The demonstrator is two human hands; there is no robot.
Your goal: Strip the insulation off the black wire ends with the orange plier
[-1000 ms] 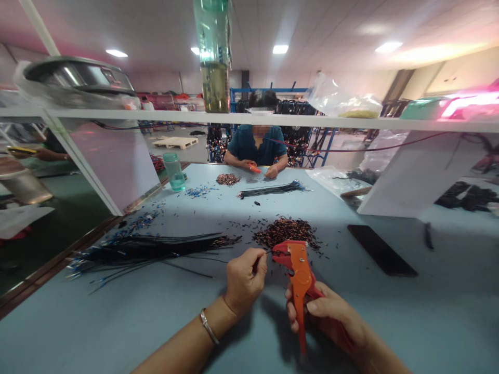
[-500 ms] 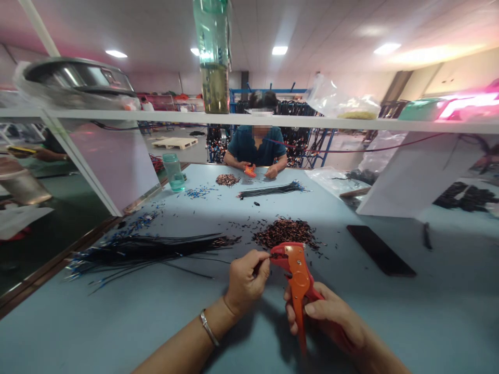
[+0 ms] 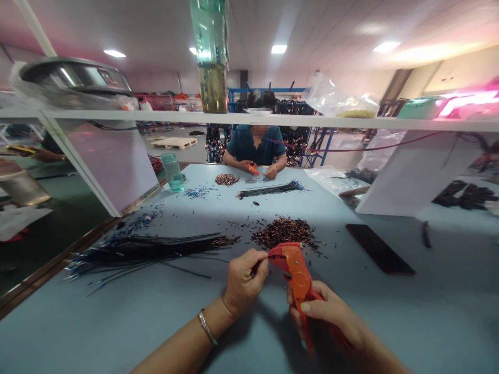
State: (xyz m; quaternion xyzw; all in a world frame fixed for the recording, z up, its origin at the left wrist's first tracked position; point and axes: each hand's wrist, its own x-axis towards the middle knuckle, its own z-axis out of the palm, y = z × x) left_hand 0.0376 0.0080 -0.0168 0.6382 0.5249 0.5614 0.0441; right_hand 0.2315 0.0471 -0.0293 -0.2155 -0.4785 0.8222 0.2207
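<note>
My right hand (image 3: 331, 317) grips the handles of an orange wire stripper (image 3: 294, 272), its head pointing up and left. My left hand (image 3: 245, 280), with a metal bangle on the wrist, pinches a thin dark wire whose end sits at the stripper's jaws. Just beyond the tool lies a heap of stripped insulation bits (image 3: 286, 232). To the left of my hands lies a bundle of black wires (image 3: 156, 248) with blue ends.
A black phone (image 3: 379, 248) lies on the blue table (image 3: 117, 322) at the right. A co-worker in a blue shirt (image 3: 256, 145) sits at the far end with another orange tool, a wire bundle (image 3: 271, 190) and a green cup (image 3: 173, 171) nearby. A white shelf (image 3: 249, 120) crosses overhead.
The stripper's head has tilted slightly left toward my left hand, and my right hand has squeezed further down the handles. The wire end stays at the jaws.
</note>
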